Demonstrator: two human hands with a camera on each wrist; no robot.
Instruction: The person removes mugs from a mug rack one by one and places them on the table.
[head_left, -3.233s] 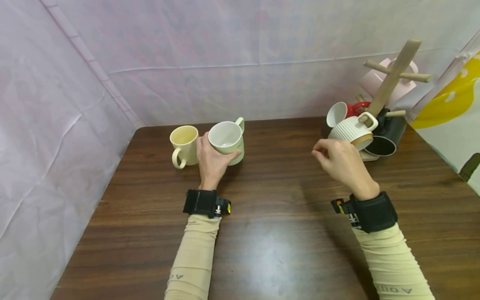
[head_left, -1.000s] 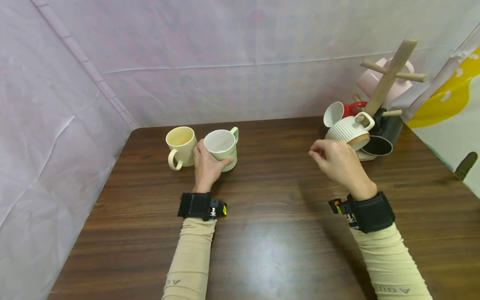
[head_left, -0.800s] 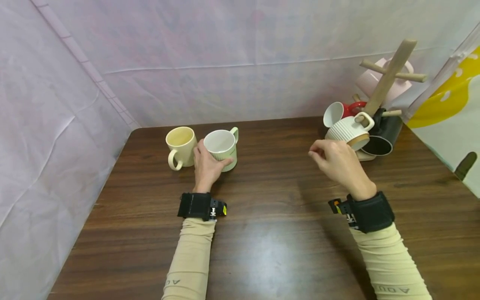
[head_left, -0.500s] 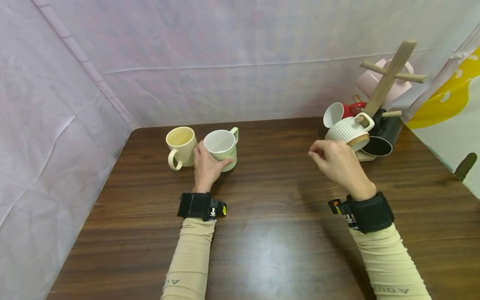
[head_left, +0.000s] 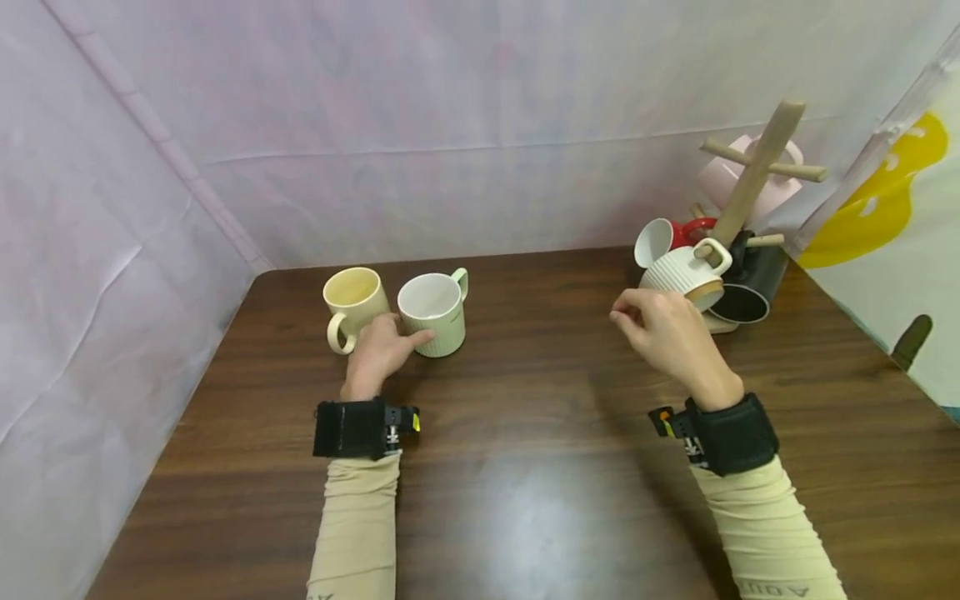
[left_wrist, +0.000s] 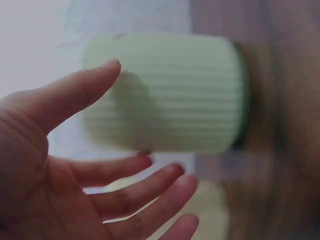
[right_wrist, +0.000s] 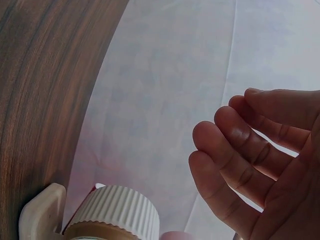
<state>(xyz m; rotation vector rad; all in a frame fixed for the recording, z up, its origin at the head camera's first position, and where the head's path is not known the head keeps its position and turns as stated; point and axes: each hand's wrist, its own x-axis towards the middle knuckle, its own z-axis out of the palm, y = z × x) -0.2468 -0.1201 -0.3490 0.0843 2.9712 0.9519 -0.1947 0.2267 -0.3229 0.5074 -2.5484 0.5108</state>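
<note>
A pale green ribbed mug (head_left: 442, 327) stands upright on the table, its handle pointing to the back right. My left hand (head_left: 378, 350) is just in front and to its left, between it and a yellow mug (head_left: 358, 302). In the left wrist view the thumb and fingers are spread apart beside the green mug (left_wrist: 170, 95), no longer wrapped round it. My right hand (head_left: 667, 333) hovers left of a white ribbed mug (head_left: 678, 273) on a wooden mug tree (head_left: 759, 171). Its fingers are loosely bent with nothing in them, and the white mug (right_wrist: 117, 210) sits below them in the right wrist view.
Also hanging on the mug tree are a red mug (head_left: 678, 236), a black mug (head_left: 757, 287) and a pink mug (head_left: 772, 196). The tree stands at the back right of the brown wooden table (head_left: 525, 400). A pale cloth (head_left: 480, 100) rises behind the table's back edge.
The green mug was lowered onto the table earlier. My left hand has since let go of it and drawn back to the left. The right hand stays where it was; the head view has tilted slightly.
</note>
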